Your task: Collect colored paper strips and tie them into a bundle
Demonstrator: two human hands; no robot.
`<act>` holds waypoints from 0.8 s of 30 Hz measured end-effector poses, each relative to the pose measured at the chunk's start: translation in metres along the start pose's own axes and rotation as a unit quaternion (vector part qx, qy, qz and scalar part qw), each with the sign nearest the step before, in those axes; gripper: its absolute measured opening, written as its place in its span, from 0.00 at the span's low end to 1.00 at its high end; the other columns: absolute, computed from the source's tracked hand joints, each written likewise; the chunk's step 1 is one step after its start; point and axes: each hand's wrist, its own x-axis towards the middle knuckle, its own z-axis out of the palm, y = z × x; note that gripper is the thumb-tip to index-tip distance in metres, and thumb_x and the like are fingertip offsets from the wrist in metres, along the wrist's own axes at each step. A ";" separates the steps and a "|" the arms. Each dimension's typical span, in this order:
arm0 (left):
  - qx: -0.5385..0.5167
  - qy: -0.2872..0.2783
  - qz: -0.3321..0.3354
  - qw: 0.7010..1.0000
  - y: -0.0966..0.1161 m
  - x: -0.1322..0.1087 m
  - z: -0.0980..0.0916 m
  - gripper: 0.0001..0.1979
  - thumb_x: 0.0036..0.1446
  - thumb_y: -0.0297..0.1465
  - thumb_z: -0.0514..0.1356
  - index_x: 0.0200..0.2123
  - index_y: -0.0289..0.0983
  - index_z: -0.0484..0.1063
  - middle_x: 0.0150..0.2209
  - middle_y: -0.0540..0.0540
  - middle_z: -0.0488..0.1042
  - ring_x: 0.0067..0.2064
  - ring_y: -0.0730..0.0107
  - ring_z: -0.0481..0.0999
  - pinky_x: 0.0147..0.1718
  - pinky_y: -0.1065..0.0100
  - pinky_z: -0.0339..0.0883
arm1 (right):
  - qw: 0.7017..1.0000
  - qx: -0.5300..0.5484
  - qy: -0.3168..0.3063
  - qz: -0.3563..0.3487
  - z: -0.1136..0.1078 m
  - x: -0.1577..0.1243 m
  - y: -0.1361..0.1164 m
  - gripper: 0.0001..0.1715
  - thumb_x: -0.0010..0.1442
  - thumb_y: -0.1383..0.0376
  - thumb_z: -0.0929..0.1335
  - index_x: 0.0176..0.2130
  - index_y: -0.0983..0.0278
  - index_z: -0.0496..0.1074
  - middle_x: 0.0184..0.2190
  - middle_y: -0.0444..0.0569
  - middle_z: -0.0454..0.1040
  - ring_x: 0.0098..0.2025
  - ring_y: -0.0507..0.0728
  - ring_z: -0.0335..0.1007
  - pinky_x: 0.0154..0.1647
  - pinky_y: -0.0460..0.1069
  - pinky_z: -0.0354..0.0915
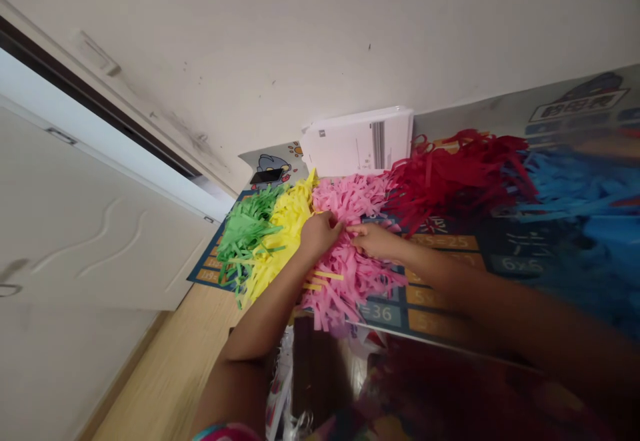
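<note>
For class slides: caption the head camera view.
Left hand and right hand rest in pink paper strips beside yellow strips and green strips.

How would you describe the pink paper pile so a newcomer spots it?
On the printed times-table sheet by the wall, paper strips lie in colored piles. The pink strips sit between the yellow strips and red strips, with the right hand in them and the left hand at their yellow edge.
</note>
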 end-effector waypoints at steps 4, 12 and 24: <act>-0.024 0.006 0.002 1.000 -0.008 0.003 0.001 0.10 0.61 0.33 0.58 0.29 0.38 0.75 0.29 0.46 0.78 0.31 0.66 0.74 0.30 0.69 0.57 | 0.999 -0.013 0.033 -0.024 -0.002 0.000 0.001 0.10 0.54 0.74 0.65 0.35 0.68 0.75 0.12 0.36 0.61 0.15 0.46 0.51 0.16 0.42 0.46; -0.041 0.070 -0.022 0.996 -0.006 -0.009 0.002 0.13 0.63 0.42 0.57 0.36 0.37 0.70 0.32 0.46 0.76 0.32 0.65 0.74 0.30 0.69 0.59 | 0.993 -0.022 0.113 -0.038 -0.005 0.015 0.010 0.08 0.53 0.70 0.65 0.23 0.65 0.69 0.14 0.38 0.63 0.14 0.46 0.52 0.16 0.43 0.47; 0.042 -0.025 -0.017 0.999 0.009 -0.012 0.003 0.13 0.59 0.39 0.59 0.27 0.39 0.75 0.28 0.44 0.76 0.32 0.61 0.74 0.29 0.67 0.54 | 0.996 -0.013 0.093 -0.001 -0.002 0.015 0.009 0.14 0.61 0.69 0.66 0.23 0.66 0.66 0.14 0.36 0.61 0.15 0.46 0.51 0.16 0.43 0.47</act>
